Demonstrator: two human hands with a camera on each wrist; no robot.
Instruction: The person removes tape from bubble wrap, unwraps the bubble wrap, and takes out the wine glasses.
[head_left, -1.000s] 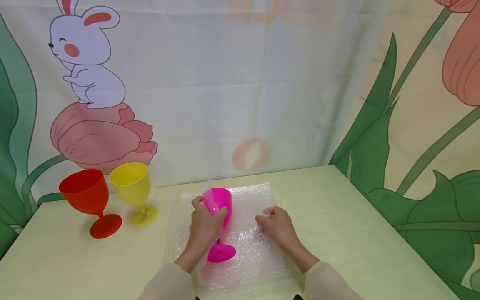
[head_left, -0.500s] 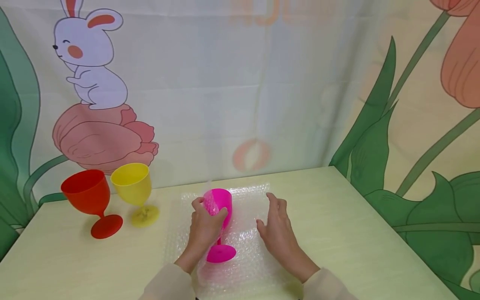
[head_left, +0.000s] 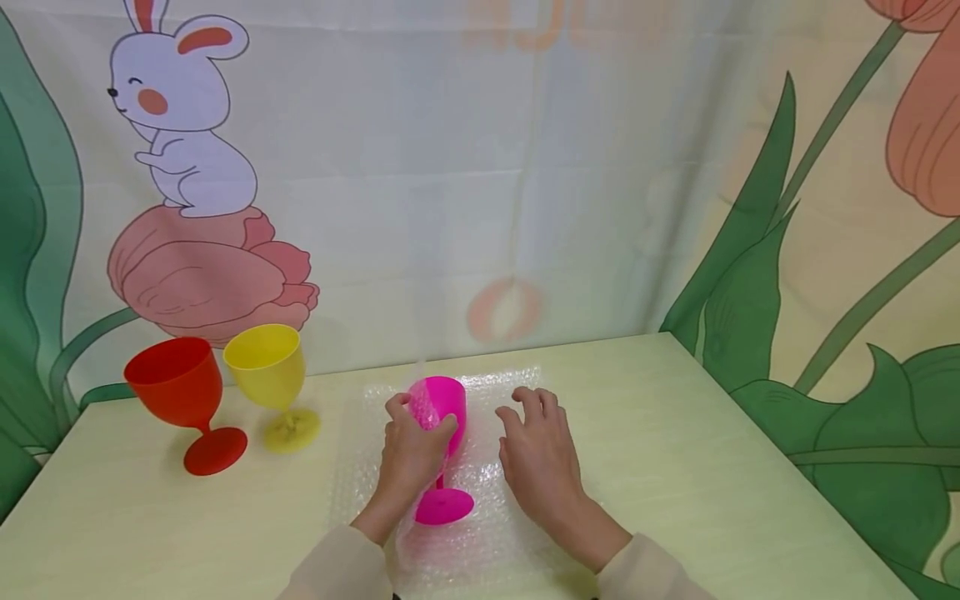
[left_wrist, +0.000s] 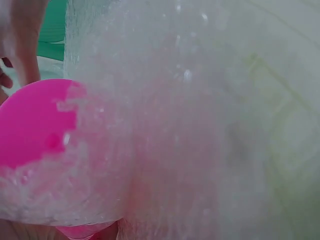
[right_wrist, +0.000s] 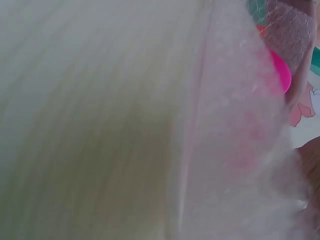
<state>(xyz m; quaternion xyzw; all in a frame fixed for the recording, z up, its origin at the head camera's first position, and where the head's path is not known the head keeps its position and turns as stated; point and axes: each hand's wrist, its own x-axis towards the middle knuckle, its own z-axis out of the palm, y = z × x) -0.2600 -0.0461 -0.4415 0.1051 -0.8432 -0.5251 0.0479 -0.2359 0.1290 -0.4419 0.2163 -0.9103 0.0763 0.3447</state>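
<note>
A pink plastic goblet (head_left: 446,507) lies on a sheet of bubble wrap (head_left: 487,546), its foot towards me and its bowl pointing away. My left hand (head_left: 407,450) grips the bowl, thumb on its right side, holding a flap of the wrap against its left. In the left wrist view the pink foot (left_wrist: 35,120) is partly covered by the wrap. To the right of the goblet, my right hand (head_left: 542,458) hovers over or touches the sheet with loosely bent fingers and holds nothing; exact contact cannot be made out.
Standing upright on the pale table (head_left: 720,467) at the left are a red goblet (head_left: 176,383) and a yellow goblet (head_left: 266,367). Behind the table hangs a printed curtain (head_left: 390,208) with a rabbit and flowers.
My right hand has let go of the bubble wrap's right part, spread its fingers, then shifted slightly left towards the goblet. The left hand keeps its hold on the goblet and wrap.
</note>
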